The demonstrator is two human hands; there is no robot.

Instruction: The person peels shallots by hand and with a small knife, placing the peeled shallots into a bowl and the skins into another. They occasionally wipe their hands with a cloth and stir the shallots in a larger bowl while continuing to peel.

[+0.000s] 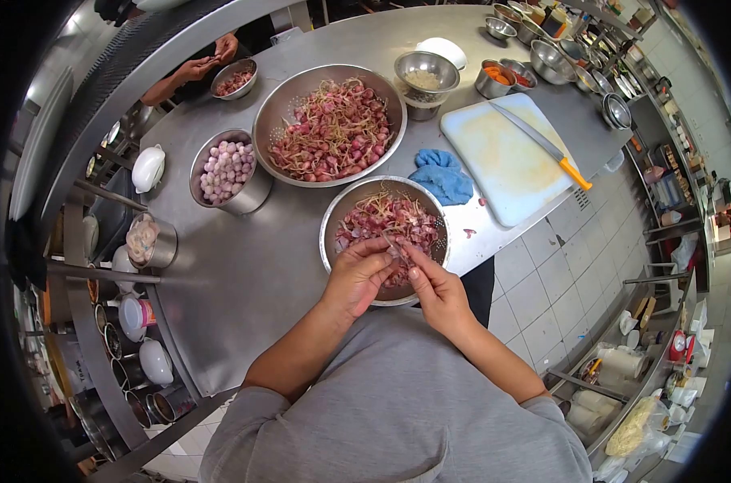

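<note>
My left hand and my right hand meet over the near metal colander, fingertips pinched together on a small shallot with papery skin. Most of that shallot is hidden by my fingers. Below them, the colander holds a heap of reddish shallot skins and roots. Just beyond it stands a larger perforated metal bowl full of unpeeled shallots with dry roots. A deep steel pot to the left contains peeled, pale purple shallots.
A white cutting board with an orange-handled knife lies to the right, beside a blue cloth. Across the steel table, another person's hands work near a small bowl of shallots. Metal bowls line the far right.
</note>
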